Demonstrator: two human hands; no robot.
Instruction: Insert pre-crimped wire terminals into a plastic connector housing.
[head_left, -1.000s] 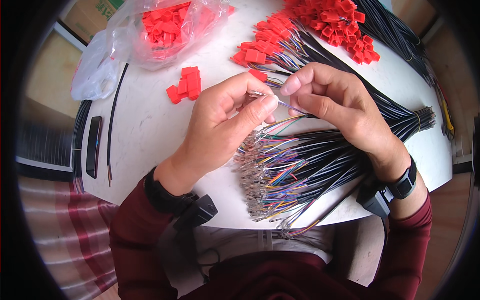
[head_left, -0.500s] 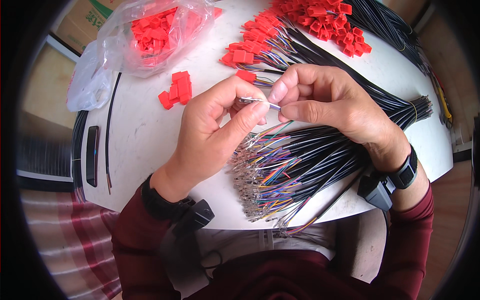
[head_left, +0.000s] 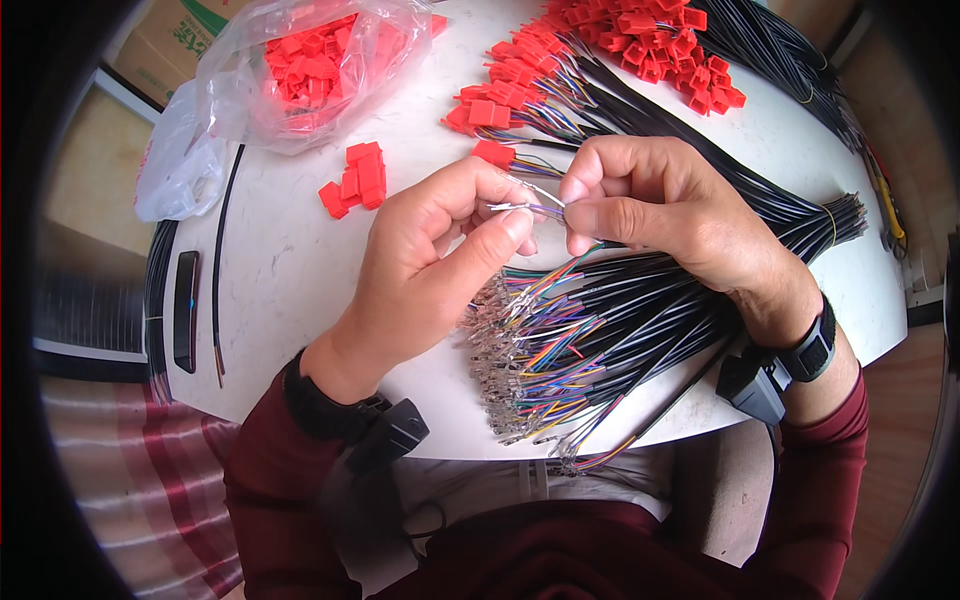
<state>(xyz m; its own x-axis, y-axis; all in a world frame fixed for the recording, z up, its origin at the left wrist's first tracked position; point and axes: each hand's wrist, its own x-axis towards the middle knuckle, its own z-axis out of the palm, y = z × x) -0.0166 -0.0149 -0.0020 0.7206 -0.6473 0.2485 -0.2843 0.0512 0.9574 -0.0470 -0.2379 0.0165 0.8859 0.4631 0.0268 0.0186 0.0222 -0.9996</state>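
Thin white and purple wires [head_left: 543, 208] with metal-tipped ends stretch between my two hands above the table. My left hand [head_left: 410, 265] is closed on them near their tips, thumb against fingers. In my right hand [head_left: 665, 210] the same wires are pinched farther back; the cable they come from is hidden by the fingers. Just below the hands lies a thick bundle of black cables [head_left: 650, 315], whose coloured wires [head_left: 520, 370] end in small metal terminals on the left. A red connector housing [head_left: 493, 154] with wires in it lies right behind my hands.
Finished-looking cables with red housings [head_left: 500, 95] fan out behind, beside a second red-ended pile [head_left: 655, 45]. Loose red housings [head_left: 358, 180] and a plastic bag of them [head_left: 310, 75] are at the left. A black bar [head_left: 186, 310] lies near the white table's [head_left: 290, 260] left edge.
My right hand has shifted slightly right. The wires between the hands are now spread apart, with white tips showing above my left thumb, where they were bunched together.
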